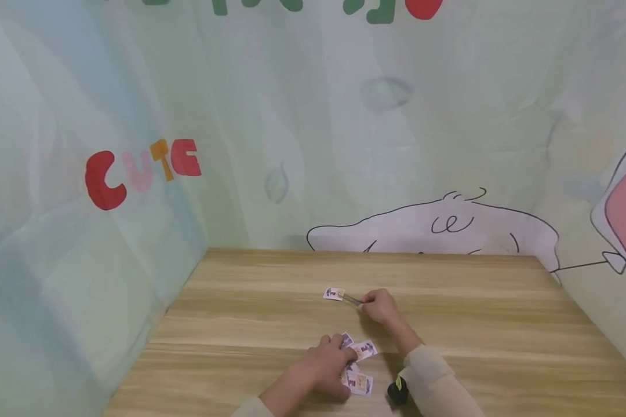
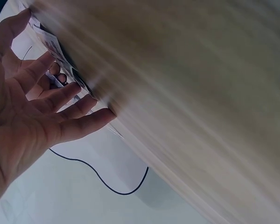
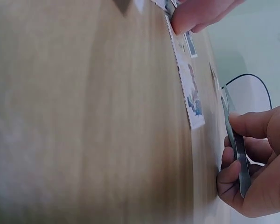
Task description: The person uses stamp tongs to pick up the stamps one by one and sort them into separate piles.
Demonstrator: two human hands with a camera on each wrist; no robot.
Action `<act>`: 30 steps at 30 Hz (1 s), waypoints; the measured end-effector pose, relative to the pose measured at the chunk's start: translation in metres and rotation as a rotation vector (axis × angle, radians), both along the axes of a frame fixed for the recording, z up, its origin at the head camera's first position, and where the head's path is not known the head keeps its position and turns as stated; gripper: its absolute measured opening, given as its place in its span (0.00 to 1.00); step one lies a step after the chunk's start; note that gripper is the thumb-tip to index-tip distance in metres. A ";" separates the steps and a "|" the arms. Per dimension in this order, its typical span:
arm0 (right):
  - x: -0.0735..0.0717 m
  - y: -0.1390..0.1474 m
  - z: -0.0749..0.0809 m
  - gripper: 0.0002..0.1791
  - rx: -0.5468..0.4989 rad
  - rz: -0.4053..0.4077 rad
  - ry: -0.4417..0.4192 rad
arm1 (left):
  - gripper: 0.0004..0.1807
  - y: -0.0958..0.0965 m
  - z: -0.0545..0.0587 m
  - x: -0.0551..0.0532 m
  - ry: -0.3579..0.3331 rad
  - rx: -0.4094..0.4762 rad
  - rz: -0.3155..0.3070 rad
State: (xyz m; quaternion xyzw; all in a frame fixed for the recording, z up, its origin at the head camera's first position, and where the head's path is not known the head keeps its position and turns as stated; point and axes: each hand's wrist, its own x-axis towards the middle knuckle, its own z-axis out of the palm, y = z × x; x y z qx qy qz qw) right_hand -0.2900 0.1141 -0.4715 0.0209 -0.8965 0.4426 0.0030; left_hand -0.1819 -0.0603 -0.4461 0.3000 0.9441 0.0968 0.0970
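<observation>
OK, right hand (image 1: pixel 379 307) pinches metal tweezers (image 1: pixel 352 300) between thumb and fingers; tips meet the right end of the lone stamp (image 1: pixel 334 293), beyond the other stamps (image 1: pixel 361 382). Can't tell from here if they grip it or if it's clear of the bench (image 1: pixel 240 324). Left hand (image 1: pixel 326 365) is spread loose, fingertips on the nearer bunch, pinching none I can see. Stamp's probably featherlight, bendy, easily creased; best taken by its margin. Long axis runs left-right; tweezers point away and left.
</observation>
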 end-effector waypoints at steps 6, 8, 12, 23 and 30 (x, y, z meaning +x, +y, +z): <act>0.003 0.004 -0.002 0.10 -0.014 -0.057 -0.013 | 0.37 0.001 -0.003 -0.001 -0.003 0.003 0.003; 0.005 0.006 -0.002 0.10 -0.033 -0.072 -0.013 | 0.37 0.001 -0.003 -0.001 -0.001 -0.002 0.003; 0.008 0.007 0.001 0.09 -0.072 -0.066 -0.007 | 0.37 0.000 -0.002 -0.001 0.009 -0.010 -0.001; 0.006 0.012 0.008 0.10 0.177 -0.066 0.048 | 0.38 -0.002 -0.001 -0.003 0.021 -0.004 0.003; 0.008 0.021 0.005 0.10 0.131 -0.065 0.055 | 0.37 -0.002 -0.003 -0.002 0.023 -0.010 0.000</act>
